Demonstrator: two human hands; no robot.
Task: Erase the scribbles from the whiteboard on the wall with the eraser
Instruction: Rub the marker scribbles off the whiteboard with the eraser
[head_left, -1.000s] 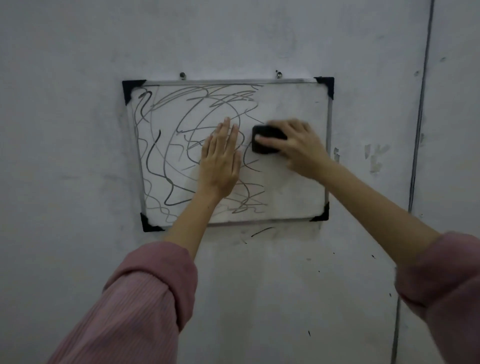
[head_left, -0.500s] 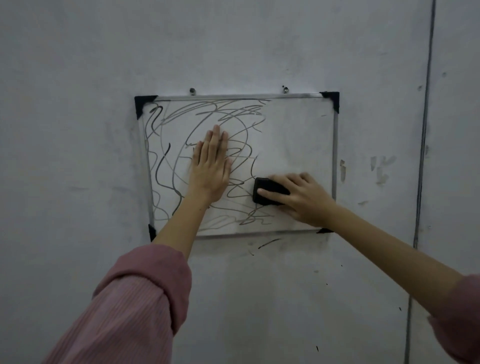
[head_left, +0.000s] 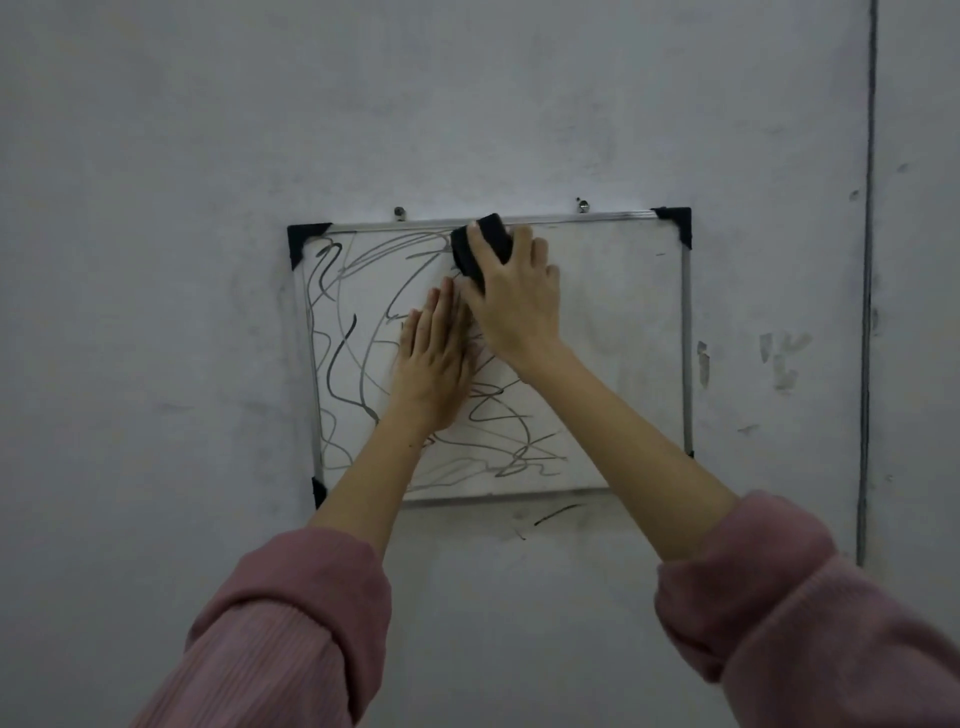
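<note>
black eraser (head_left: 480, 249) gripped at whiteboard (head_left: 623, 338) top.

Smooth whiteboard (head_left: 623, 338) in metal frame, matt wall (head_left: 156, 260), ribbed knit sleeves (head_left: 270, 649).

We find the whiteboard (head_left: 623, 364) hung on the wall (head_left: 156, 260) under two screws. Our left hand (head_left: 434, 364) lies flat against its middle; our right hand (head_left: 514, 296) sits above and just right of it, gripping the eraser (head_left: 480, 249) at the top edge. Scribbles (head_left: 353, 338) cover the left half and the lower middle.
</note>
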